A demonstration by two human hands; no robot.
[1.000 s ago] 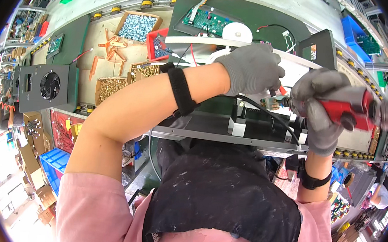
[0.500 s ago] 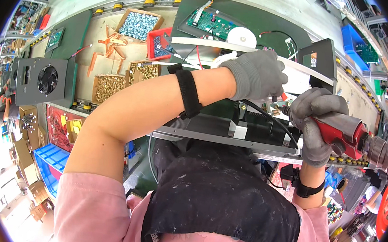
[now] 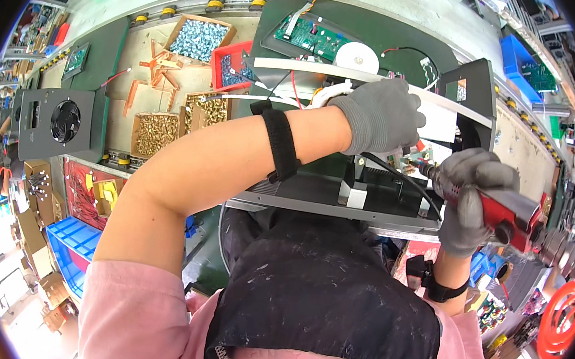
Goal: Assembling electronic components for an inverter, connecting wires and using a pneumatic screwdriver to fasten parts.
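My left hand [image 3: 383, 116], in a grey knitted glove, is curled over the inside of an open black metal casing [image 3: 279, 196]. Its fingertips are turned away, so whatever they pinch is hidden. In my right hand [image 3: 471, 195], also gloved, is a red power screwdriver [image 3: 511, 214], lying sideways with its tip pointing left into the casing, close below my left hand. Small wired parts at the tip are too small to tell. A black cable [image 3: 404, 178] runs between the hands, and a long pale strip [image 3: 297, 65] spans the casing's far side.
Beyond the casing lie a green circuit board [image 3: 320, 40] and a white disc [image 3: 357, 58]. To the left are a box of silvery fasteners [image 3: 200, 39], a red bin [image 3: 217, 71], brass fasteners [image 3: 156, 135], copper brackets [image 3: 163, 73] and a black fan housing [image 3: 56, 123]. A red coiled hose [image 3: 564, 320] hangs at right.
My right hand and the screwdriver have shifted slightly right and toward me. My left hand stays in nearly the same place, its fingers still curled.
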